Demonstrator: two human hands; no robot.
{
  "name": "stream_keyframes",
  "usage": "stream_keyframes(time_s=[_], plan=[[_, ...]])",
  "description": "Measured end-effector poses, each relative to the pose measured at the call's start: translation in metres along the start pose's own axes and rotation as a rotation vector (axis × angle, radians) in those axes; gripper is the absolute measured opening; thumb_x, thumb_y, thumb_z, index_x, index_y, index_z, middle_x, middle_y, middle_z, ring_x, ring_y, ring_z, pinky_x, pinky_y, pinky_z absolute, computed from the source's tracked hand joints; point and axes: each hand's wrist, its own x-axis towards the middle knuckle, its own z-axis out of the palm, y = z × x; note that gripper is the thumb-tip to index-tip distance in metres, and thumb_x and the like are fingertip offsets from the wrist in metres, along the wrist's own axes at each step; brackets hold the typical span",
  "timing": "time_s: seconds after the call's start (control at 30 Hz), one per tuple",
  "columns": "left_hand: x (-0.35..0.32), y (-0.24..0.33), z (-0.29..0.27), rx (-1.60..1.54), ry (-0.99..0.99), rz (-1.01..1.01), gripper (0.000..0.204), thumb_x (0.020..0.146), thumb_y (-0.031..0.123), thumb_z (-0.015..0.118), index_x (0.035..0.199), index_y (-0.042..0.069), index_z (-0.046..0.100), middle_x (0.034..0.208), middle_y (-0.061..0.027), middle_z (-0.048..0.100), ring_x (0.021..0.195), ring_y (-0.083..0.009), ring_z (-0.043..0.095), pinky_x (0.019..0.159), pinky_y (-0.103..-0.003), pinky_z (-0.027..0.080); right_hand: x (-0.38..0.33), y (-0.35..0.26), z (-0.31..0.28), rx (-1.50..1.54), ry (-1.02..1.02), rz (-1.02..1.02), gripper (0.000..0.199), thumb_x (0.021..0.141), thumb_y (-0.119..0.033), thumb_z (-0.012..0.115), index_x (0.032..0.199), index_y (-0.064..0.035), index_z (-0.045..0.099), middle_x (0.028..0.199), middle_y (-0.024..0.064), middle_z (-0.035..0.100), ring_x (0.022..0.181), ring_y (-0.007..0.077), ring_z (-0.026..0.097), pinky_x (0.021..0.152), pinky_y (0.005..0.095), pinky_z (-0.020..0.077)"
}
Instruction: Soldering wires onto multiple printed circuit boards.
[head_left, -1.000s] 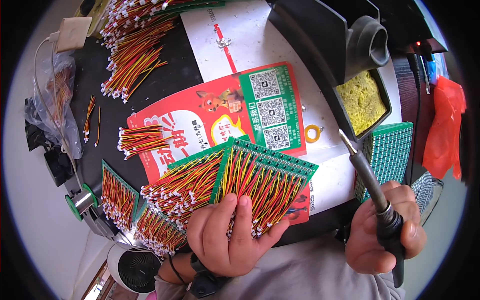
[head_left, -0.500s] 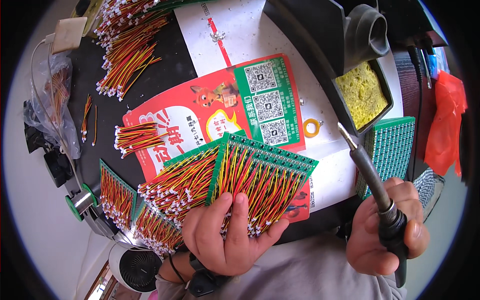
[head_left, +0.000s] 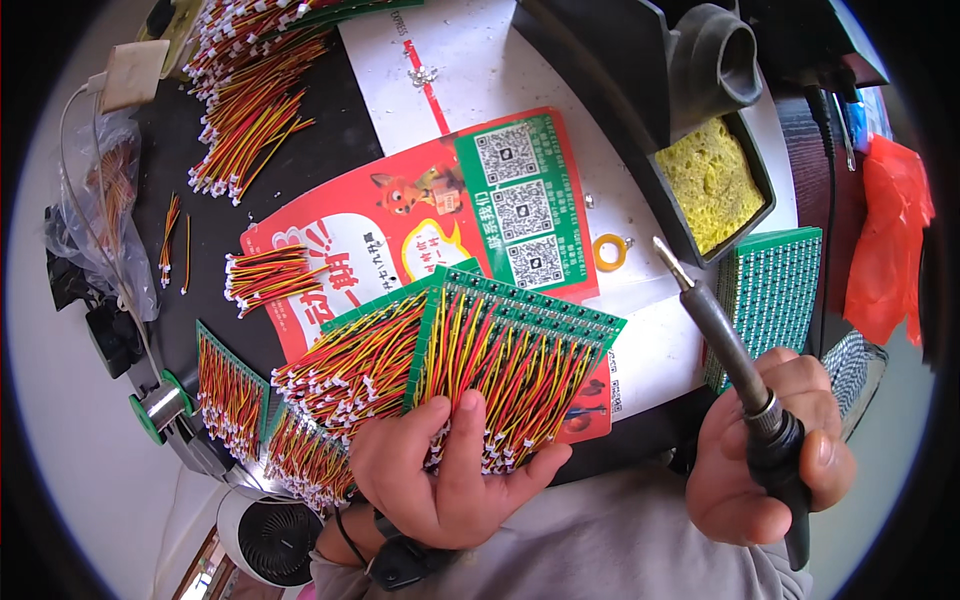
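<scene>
Near six o'clock, the left hand (head_left: 440, 485) still holds the wired green circuit panel (head_left: 512, 362); at four, the right hand (head_left: 775, 450) stays wrapped around the soldering iron (head_left: 726, 336). The iron's tip remains apart from the panel, near the yellow sponge (head_left: 712, 188) at two o'clock: only the view has drifted slightly, so no joint is being touched.

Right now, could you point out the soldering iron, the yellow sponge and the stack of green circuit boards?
Soldering iron (head_left: 735, 360): head view, on its grey metal shaft.
Yellow sponge (head_left: 710, 187): head view, middle of its upper face.
Stack of green circuit boards (head_left: 776, 298): head view, top board's face.
</scene>
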Motion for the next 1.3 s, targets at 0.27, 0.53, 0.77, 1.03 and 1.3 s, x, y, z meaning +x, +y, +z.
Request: stream_keyframes(time_s=[0.27,0.53,0.77,1.03,1.3], plan=[[-0.009,-0.003,-0.008,0.088,0.093,0.16,0.042,0.088,0.047,0.074,0.108,0.009,0.073,0.109,-0.0112,0.065,0.096,-0.0281,0.058,0.08,-0.043,0.05,0.0,0.002,-0.002,-0.004,-0.024,-0.015,0.056,0.103,-0.053,0.051,0.141,-0.0121,0.047,0.077,0.0012,0.054,0.069,0.0138,0.047,0.059,0.0299,0.0335],[-0.001,0.007,-0.003,-0.041,-0.072,0.151,0.02,0.09,0.025,0.071,0.103,0.011,0.076,0.108,-0.0075,0.073,0.106,-0.0284,0.064,0.093,-0.045,0.053,0.0,0.002,-0.001,-0.01,-0.019,-0.024,0.055,0.104,-0.053,0.05,0.14,-0.0115,0.047,0.077,0.0019,0.054,0.068,0.0141,0.047,0.058,0.0301,0.0335],[-0.005,0.003,0.003,-0.021,-0.052,0.177,0.026,0.089,0.029,0.074,0.105,0.008,0.075,0.11,-0.0097,0.073,0.107,-0.0298,0.065,0.092,-0.047,0.055,0.004,0.005,-0.002,0.011,-0.074,-0.017,0.054,0.103,-0.052,0.054,0.138,-0.011,0.049,0.076,0.0024,0.054,0.068,0.0139,0.047,0.058,0.0292,0.0332],[0.0,0.007,0.001,-0.062,-0.078,0.112,0.041,0.085,0.041,0.081,0.103,0.007,0.067,0.109,-0.0105,0.069,0.106,-0.0344,0.063,0.086,-0.048,0.053,0.002,0.002,0.001,-0.001,0.007,-0.021,0.053,0.102,-0.051,0.056,0.135,-0.01,0.05,0.076,0.0044,0.053,0.065,0.0139,0.045,0.057,0.0289,0.0326],[0.003,0.005,-0.001,-0.074,-0.144,0.09,0.027,0.083,0.022,0.081,0.102,0.01,0.067,0.113,-0.0107,0.067,0.109,-0.0338,0.06,0.09,-0.049,0.052,-0.007,0.008,-0.009,-0.001,-0.004,-0.062,0.058,0.102,-0.052,0.055,0.138,-0.007,0.049,0.078,0.0062,0.052,0.065,0.014,0.045,0.057,0.0298,0.0325]])
